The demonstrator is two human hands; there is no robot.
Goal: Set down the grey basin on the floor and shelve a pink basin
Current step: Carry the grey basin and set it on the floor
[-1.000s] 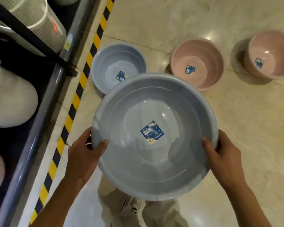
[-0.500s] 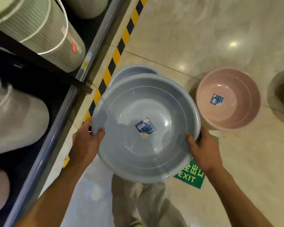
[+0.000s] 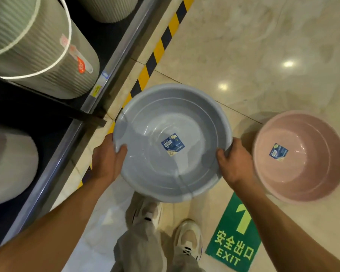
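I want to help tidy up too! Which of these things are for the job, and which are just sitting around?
For the job:
- grey basin, held at its rim by the left hand and right hand
- pink basin, on the floor

Just sitting around:
- ribbed buckets on the shelf
- green exit sign on the floor
- yellow-and-black tape

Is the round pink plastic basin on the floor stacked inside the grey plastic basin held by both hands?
No: the round pink plastic basin sits alone on the floor, beside the grey plastic basin.
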